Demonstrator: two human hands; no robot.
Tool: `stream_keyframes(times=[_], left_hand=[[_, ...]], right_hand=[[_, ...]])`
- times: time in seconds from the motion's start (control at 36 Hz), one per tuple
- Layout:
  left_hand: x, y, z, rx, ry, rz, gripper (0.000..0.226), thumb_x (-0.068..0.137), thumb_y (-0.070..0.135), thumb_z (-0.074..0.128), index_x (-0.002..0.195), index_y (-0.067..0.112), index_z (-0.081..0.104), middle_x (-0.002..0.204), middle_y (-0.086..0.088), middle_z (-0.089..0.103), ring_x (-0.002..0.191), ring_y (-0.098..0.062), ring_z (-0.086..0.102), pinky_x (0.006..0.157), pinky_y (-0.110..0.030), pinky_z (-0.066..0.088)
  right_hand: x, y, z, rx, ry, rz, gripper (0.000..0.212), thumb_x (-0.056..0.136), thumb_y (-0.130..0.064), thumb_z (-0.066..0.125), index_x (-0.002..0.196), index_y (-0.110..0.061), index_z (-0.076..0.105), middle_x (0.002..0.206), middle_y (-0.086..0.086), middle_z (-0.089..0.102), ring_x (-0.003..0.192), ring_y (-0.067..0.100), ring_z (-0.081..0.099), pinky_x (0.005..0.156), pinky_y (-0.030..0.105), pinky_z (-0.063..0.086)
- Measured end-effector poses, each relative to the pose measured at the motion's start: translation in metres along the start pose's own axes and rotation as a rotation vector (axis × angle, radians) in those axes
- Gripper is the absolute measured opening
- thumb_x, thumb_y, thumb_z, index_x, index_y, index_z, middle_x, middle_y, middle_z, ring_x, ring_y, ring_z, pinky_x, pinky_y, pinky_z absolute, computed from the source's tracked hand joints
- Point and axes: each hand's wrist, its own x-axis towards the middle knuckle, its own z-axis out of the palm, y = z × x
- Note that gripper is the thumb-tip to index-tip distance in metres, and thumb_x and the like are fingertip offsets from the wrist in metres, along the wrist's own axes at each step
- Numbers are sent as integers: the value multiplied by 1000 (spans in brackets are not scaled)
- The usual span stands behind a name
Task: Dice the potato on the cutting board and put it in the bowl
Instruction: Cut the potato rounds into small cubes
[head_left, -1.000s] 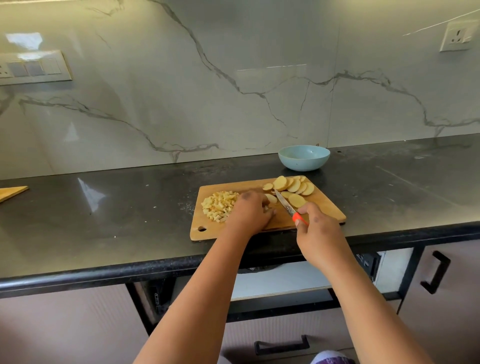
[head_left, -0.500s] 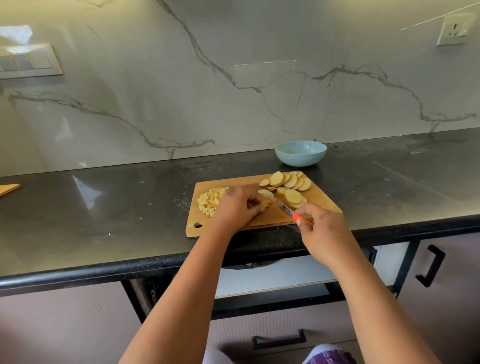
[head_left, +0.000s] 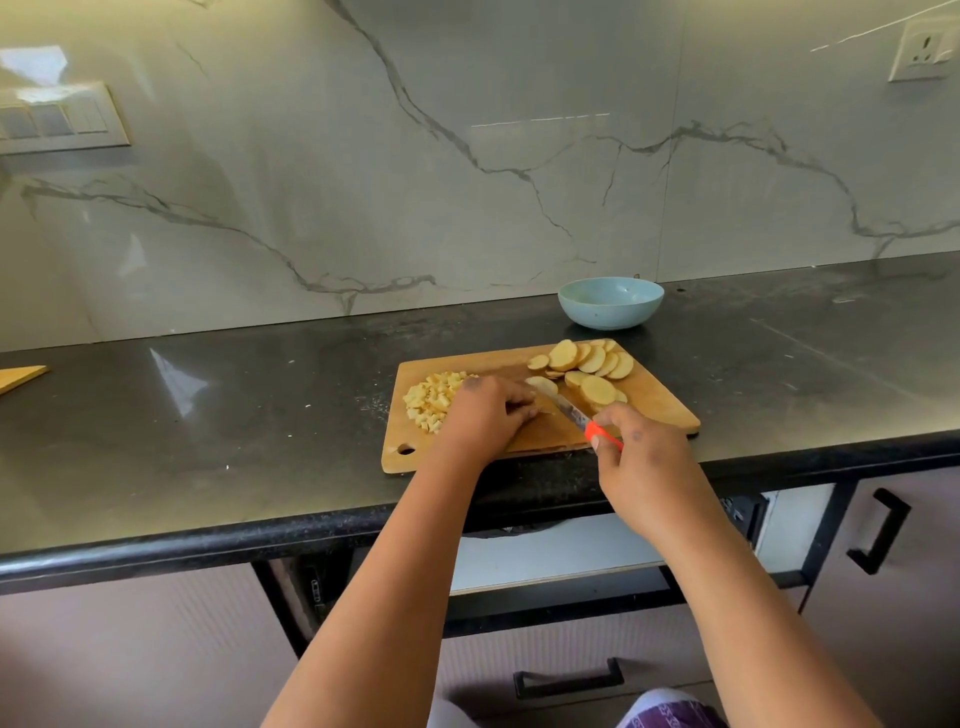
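Landmark for all positions: the rectangular light-brown wooden cutting board (head_left: 524, 441), which lay on the glossy black stone table (head_left: 208, 431) near its front edge.

Far left of the board, at the frame edge, the corner of a second pale wooden board (head_left: 21, 375) rested on the table. On the wall above and left of the board sat a white switch panel (head_left: 57, 120).

On the board's left part lay a loose pile of small pale-yellow potato dice (head_left: 428, 400). Just right of the pile, the left hand (head_left: 485, 415) rested on the board, its fingers (head_left: 522, 404) curled down over something beneath them; what they pressed could not be told, though a pale potato slice (head_left: 543, 384) showed just past the fingertips.

At the board's middle, the blade of a small knife with a bright orange handle (head_left: 571, 414) pointed toward the left hand. The right hand (head_left: 641, 457), at the board's near right edge, had its fingers wrapped round the handle.

On the board's far right part lay a fanned row of round skin-edged potato slices (head_left: 589, 361), with further slices nearer the knife.

Behind the board's right end, apart from it, stood a round pale-blue ceramic bowl (head_left: 610, 304); its inside was not clearly visible. High on the wall to the far right was a white socket (head_left: 924, 49).
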Motion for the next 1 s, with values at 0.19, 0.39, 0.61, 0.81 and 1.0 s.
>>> stream_keyframes(times=[0.19, 0.39, 0.61, 0.81, 1.0], left_hand=[[0, -2, 3, 2, 31, 1, 23, 93, 20, 64, 114, 14, 73, 115, -1, 71, 105, -17, 62, 85, -15, 35], [1, -2, 5, -26, 74, -39, 17, 89, 19, 70, 103, 12, 76, 105, -1, 73, 101, -17, 63, 93, -24, 43], [-1, 0, 4, -79, 80, -67, 9, 86, 20, 73, 92, 16, 78, 93, 2, 74, 90, -15, 64, 92, -31, 49], [-3, -3, 2, -48, 121, -93, 10, 85, 24, 75, 88, 14, 76, 90, 1, 73, 85, -13, 61, 77, -23, 44], [-3, -3, 1, -34, 77, -94, 14, 87, 28, 72, 95, 17, 76, 94, 2, 72, 87, -12, 59, 78, -24, 44]], right_hand=[[-11, -11, 0, -26, 14, -31, 5, 98, -19, 51, 102, -19, 54, 69, -6, 49, 58, 7, 47, 44, 21, 27], [-9, -34, 12, -140, -73, 38, 13, 97, -9, 37, 92, -17, 45, 72, 1, 48, 60, 13, 44, 45, 26, 28], [2, -46, -10, -271, -232, 75, 19, 93, -2, 45, 100, -17, 52, 77, -2, 44, 64, 11, 44, 53, 25, 36], [-11, -15, -43, -123, -115, 29, 7, 95, -20, 57, 95, -27, 58, 72, -8, 50, 56, 3, 43, 43, 17, 23], [-7, -21, -18, -71, -16, -57, 3, 97, -18, 53, 97, -19, 56, 69, -10, 48, 55, 4, 45, 43, 19, 25]])
